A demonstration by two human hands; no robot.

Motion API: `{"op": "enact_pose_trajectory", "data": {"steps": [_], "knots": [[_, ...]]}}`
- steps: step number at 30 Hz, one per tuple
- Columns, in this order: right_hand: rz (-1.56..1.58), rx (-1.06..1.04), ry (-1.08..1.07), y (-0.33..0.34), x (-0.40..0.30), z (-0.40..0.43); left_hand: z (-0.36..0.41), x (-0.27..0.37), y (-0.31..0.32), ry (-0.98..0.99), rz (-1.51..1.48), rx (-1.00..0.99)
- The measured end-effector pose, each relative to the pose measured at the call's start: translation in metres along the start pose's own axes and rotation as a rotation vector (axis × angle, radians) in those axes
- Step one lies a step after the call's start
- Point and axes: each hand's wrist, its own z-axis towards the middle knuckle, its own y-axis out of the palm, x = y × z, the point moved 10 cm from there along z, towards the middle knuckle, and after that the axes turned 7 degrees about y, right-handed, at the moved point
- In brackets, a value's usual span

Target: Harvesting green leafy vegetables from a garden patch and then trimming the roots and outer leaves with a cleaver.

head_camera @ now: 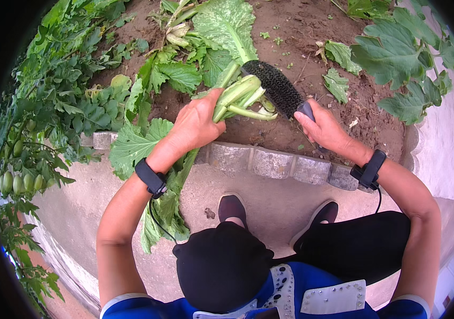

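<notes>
My left hand (198,119) grips a bunch of leafy greens by its pale green stalks (238,95). Broad leaves (167,203) of the bunch trail below that wrist, over the edging and the paving. In my right hand (324,125) is the grey handle of a broad knife (277,87) with a dark, mottled blade. The blade slants up and left, its far end close to the stalks and the base of a large leaf (227,28). Whether the blade touches them I cannot tell. Cut-looking stalk ends point right, towards the blade.
Scalloped concrete edging (271,161) separates the soil bed (291,36) from the paving (275,191) under my feet. Tomato plants with green fruits (17,183) crowd the left. Lobed leaves (394,52) overhang a pale wall (438,147) at right. Loose leaf pieces (336,84) lie on the soil.
</notes>
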Motion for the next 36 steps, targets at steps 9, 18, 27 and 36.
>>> {"op": "enact_pose_trajectory", "data": {"steps": [9,18,27,36], "knots": [[0.18,0.125,-0.061,-0.042,-0.031,-0.014,-0.085,-0.01,-0.193,0.229,-0.765,0.605],[0.178,0.007,-0.09,-0.011,-0.055,-0.007,-0.186,-0.061,-0.234,0.803,-1.83,0.717],[0.11,-0.055,-0.063,0.005,-0.061,-0.009,-0.202,-0.136,-0.181,0.65,-2.259,0.847],[0.275,-0.11,-0.036,0.018,-0.084,-0.014,-0.218,-0.189,-0.096,-0.175,-1.799,0.945]]}}
